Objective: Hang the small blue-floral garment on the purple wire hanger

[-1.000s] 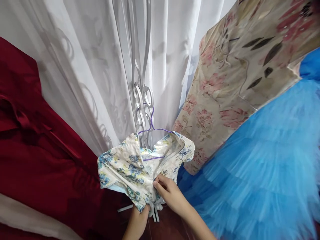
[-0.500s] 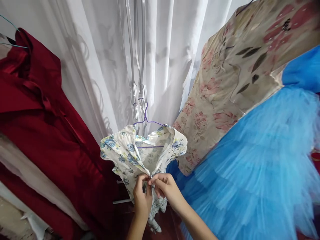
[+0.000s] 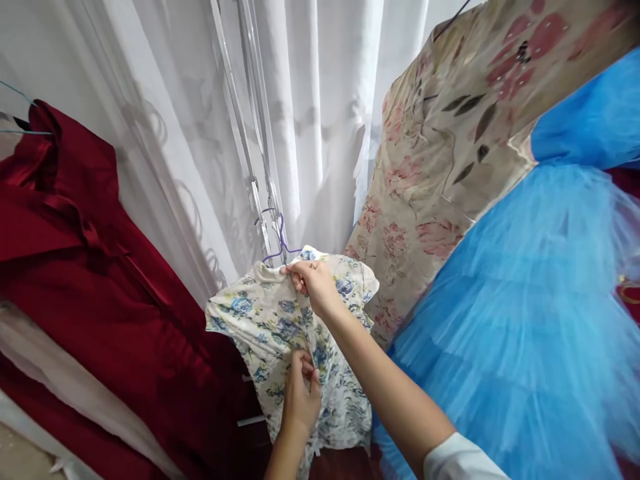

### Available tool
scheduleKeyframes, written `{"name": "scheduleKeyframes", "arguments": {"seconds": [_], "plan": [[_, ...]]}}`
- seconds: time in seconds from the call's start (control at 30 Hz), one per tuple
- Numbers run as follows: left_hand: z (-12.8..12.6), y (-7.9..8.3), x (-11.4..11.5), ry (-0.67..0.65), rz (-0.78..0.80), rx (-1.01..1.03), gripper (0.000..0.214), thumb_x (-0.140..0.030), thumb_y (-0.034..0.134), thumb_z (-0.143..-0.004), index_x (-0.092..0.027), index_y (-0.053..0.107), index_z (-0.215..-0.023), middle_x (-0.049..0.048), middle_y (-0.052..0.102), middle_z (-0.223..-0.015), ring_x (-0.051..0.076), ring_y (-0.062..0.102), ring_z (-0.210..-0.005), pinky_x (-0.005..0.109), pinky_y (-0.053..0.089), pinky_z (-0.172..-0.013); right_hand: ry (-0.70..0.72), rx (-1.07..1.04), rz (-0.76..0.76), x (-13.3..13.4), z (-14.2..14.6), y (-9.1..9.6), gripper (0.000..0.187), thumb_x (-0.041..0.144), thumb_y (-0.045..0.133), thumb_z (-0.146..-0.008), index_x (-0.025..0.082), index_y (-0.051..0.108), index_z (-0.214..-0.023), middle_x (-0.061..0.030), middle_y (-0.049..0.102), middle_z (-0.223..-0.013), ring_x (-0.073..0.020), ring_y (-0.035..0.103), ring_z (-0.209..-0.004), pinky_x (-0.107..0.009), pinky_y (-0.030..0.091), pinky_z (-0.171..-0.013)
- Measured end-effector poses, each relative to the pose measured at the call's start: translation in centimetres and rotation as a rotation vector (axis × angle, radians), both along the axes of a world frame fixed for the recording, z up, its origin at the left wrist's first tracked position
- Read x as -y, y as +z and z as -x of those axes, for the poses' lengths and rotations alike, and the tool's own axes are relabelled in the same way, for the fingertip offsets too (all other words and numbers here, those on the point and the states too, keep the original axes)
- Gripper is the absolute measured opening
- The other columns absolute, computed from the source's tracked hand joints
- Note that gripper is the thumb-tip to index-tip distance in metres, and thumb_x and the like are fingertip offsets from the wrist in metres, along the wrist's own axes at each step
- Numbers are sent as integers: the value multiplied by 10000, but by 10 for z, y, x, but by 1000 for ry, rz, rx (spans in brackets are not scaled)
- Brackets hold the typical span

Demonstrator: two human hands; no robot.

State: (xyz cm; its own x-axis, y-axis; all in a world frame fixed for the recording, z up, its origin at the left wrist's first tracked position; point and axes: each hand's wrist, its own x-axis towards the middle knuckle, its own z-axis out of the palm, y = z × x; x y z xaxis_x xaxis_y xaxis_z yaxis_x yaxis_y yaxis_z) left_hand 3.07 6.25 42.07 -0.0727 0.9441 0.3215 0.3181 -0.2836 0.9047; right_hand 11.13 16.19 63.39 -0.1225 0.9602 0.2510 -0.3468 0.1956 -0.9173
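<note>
Zipping floral dress [image 3: 280,320], both hands [image 3: 313,283]

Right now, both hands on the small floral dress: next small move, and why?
Probably let the right hand smooth the neckline flat over the purple hanger. That hand pinches the top of the floral dress right at the hanger, the left hand pinches the front lower down, and the front looks closed between them.
</note>
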Motion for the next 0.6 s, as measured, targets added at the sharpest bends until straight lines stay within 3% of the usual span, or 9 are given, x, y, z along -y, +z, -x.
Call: {"name": "scheduleKeyframes", "arguments": {"seconds": [0.07,0.13,0.23,0.3,0.33,0.4,0.5,0.6], "plan": [[10,6,-4,-36,9,15,191,-275,527,-903,-197,467,-1067,28,591,-812,179,598,-748,298,468,-719,-12,7,-20,4,2,-5,193,259,570,-731,132,683,-640,51,465,-377,-69,320,-357,-218,193,-380],[25,31,-11,-26,-48,57,216,-297,540,-914,-205,459,-1091,31,598,-842,177,599,-781,299,469,-749,-22,8,-34,13,3,-13,184,245,557,-750,142,678,-658,57,463,-380,-72,338,-353,-213,205,-384],[51,97,-28,84,-252,56,304,-315,529,-939,-220,450,-1217,19,569,-846,167,572,-801,302,454,-796,-75,13,-69,27,5,-20,181,221,553,-769,152,649,-632,64,454,-383,-70,347,-352,-208,242,-399],[65,144,-43,61,-402,-48,425,-305,477,-967,-225,387,-1375,19,558,-830,169,554,-784,312,448,-797,-122,29,-90,32,9,-18,195,219,559,-782,156,620,-607,65,453,-387,-71,355,-358,-211,268,-412],[71,165,-51,49,-460,-163,427,-301,478,-968,-227,416,-1384,30,570,-846,177,546,-804,324,439,-815,-142,42,-101,33,11,-16,202,221,562,-788,158,605,-601,65,451,-392,-73,361,-366,-213,279,-421],[76,195,-65,48,-546,-398,252,-292,510,-956,-232,604,-1182,41,618,-859,195,530,-847,350,405,-854,-176,78,-126,32,15,-11,203,227,567,-795,163,583,-603,67,437,-407,-76,363,-386,-216,281,-434],[76,215,-79,64,-654,-535,142,-264,555,-932,-205,654,-850,32,659,-803,201,523,-847,359,380,-863,-305,135,-190,26,25,-13,217,245,586,-794,172,533,-596,67,408,-463,-76,339,-432,-219,251,-443],[83,221,-89,138,-717,-409,153,-255,556,-929,-185,651,-831,36,657,-802,190,549,-851,338,406,-862,-447,214,-224,23,33,-27,264,264,590,-796,186,473,-573,63,368,-503,-78,316,-465,-221,225,-450]]}}
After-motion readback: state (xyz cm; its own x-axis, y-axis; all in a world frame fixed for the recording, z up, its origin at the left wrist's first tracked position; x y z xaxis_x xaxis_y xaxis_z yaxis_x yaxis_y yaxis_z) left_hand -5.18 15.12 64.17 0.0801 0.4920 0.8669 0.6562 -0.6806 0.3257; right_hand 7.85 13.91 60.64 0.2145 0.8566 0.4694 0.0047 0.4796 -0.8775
